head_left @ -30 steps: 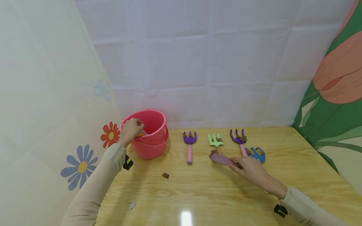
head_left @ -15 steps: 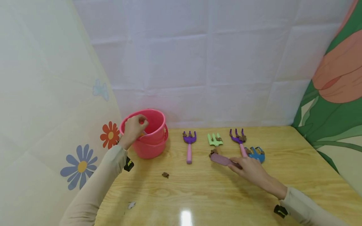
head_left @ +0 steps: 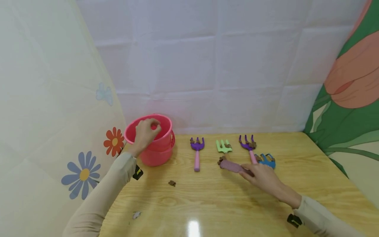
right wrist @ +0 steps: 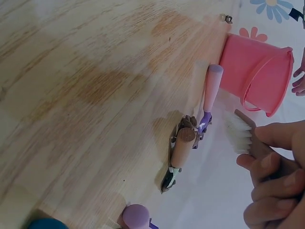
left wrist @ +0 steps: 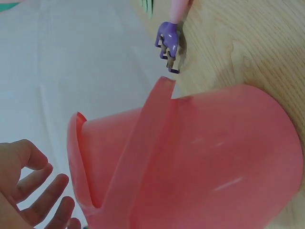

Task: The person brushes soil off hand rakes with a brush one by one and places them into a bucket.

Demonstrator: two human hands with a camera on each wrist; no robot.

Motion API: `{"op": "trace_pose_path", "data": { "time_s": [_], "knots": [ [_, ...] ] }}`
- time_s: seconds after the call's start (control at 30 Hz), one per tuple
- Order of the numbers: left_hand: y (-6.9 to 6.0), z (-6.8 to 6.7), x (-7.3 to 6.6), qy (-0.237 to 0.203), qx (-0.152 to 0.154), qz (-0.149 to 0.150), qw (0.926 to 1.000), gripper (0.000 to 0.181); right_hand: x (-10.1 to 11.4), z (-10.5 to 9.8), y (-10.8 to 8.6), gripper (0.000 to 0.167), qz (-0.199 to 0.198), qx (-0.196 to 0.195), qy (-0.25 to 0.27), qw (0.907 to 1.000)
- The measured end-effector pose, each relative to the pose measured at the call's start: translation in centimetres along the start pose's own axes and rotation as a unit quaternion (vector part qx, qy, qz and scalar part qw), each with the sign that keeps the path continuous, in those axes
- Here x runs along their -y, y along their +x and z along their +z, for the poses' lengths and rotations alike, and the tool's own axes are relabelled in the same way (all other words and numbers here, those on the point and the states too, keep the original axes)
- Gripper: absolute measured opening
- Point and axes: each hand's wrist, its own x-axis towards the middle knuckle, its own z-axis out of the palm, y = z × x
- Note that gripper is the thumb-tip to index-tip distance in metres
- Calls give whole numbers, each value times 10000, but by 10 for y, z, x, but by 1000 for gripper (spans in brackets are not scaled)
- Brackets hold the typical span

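My left hand (head_left: 147,133) is over the mouth of a pink bucket (head_left: 156,158), fingers loosely bent and nothing visible in them. In the left wrist view the thumb tip meets or nearly meets a fingertip beside the bucket's rim (left wrist: 76,152). My right hand (head_left: 263,177) grips a brush (head_left: 232,166) by its handle, white bristles facing the table in the right wrist view. The brush is above the handle of a small green fork (head_left: 224,147), beside a brown clump (head_left: 221,160). The bucket's inside is largely hidden by the left hand.
A purple hand rake (head_left: 197,158) with a pink handle lies right of the bucket. Another purple rake (head_left: 248,147) and a blue rake (head_left: 267,161) lie near the right hand; brown bits cling to their tines. A brown bit (head_left: 172,183) and a pale scrap (head_left: 136,215) lie in front.
My left hand has risen from the bucket's near rim and shifted right over its mouth. An orange-and-grey thing seen at the rim earlier is out of sight. The right hand stays put with the brush.
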Motion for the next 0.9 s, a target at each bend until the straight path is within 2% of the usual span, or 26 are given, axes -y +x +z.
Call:
{"op": "trace_pose_path", "data": {
  "time_s": [0.27,0.37,0.47,0.63,0.77,0.9],
  "knots": [
    [0,9,-14,-213,33,422,9989,21,-1,-1,-2,25,-8,63,-109,9999],
    [1,10,-19,-396,51,436,9983,24,-2,0,-2,25,20,54,-79,10000],
    [1,12,-25,-603,143,259,9977,30,-2,0,-2,24,21,27,-31,10000],
    [1,17,-34,-670,303,151,9972,34,-3,1,-4,24,32,-2,-25,10000],
    [3,24,-40,-758,303,265,9963,32,-3,1,-5,25,20,12,-57,10000],
    [5,29,-47,-764,219,544,9954,29,-3,1,-6,25,-55,-62,-57,9999]
  ]
}}
